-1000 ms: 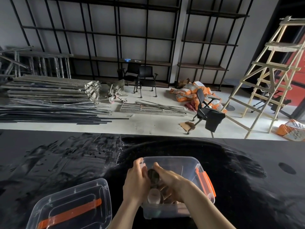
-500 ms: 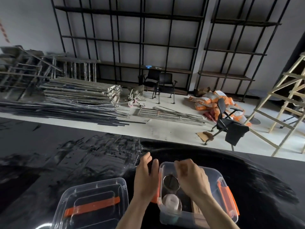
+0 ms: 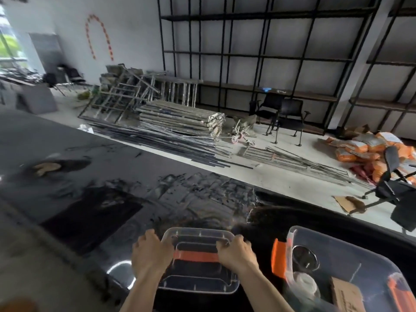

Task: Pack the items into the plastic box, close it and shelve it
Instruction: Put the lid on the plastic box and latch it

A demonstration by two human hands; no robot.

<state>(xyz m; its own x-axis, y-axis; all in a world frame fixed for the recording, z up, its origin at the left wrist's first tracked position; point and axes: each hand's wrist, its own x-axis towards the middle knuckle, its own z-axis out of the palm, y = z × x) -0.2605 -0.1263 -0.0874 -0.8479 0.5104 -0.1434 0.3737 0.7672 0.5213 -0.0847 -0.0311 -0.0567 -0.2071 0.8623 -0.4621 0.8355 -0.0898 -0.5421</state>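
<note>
Nearest the camera, both bare forearms reach forward over a glossy black worktop [image 3: 94, 212]. The left hand [image 3: 150, 255] grips the left edge of a clear plastic lid [image 3: 198, 280], its fingers [image 3: 146, 236] curled together over the rim. The right hand [image 3: 236, 253] grips the lid's right edge, with its fingers [image 3: 225, 243] bent down onto the top face near the far corner. An orange handle strip [image 3: 195, 256] runs across the lid between the two hands. Whether the lid rests on the worktop or is raised off it cannot be told.

Just to the right stands the clear plastic box [image 3: 351, 251], open, with an orange latch [image 3: 278, 257] on its near-left side. Inside lie a round metal-rimmed item [image 3: 305, 258], a pale roll [image 3: 306, 284] and a brown cardboard packet [image 3: 345, 294].

Beyond the worktop's far edge is a pale floor with stacked metal panels [image 3: 180, 118], long dark rods [image 3: 162, 140], two black chairs [image 3: 281, 113], orange sacks [image 3: 360, 147] and a tipped office chair [image 3: 394, 183]. Against the back wall rises tall black shelving [image 3: 247, 55].
</note>
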